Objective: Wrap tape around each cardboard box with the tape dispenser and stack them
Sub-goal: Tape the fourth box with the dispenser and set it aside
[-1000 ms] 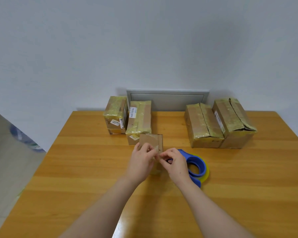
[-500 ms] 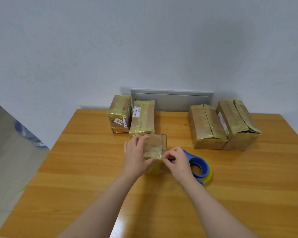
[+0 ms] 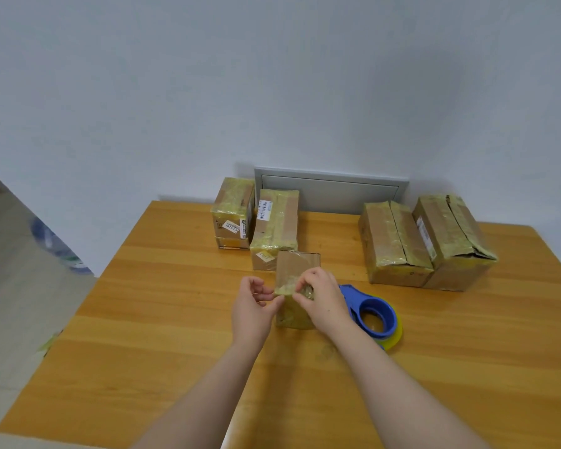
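A small cardboard box (image 3: 297, 265) stands upright at the middle of the wooden table (image 3: 175, 335), with yellowish clear tape over its near face. My left hand (image 3: 253, 304) pinches the tape at the box's left near edge. My right hand (image 3: 321, 296) pinches a crumpled bit of tape against the box's front. The blue tape dispenser (image 3: 374, 314) with its yellow-green roll lies on the table just right of my right hand, and neither hand holds it.
Two taped boxes (image 3: 234, 215) (image 3: 276, 226) stand at the back left. Two larger taped boxes (image 3: 394, 244) (image 3: 452, 239) sit at the back right. A grey panel (image 3: 331, 189) leans on the wall behind. The floor drops off left of the table.
My left hand has slid off the box's front to its left edge. My right hand has come up from beside the box onto its taped front. The dispenser has not moved.
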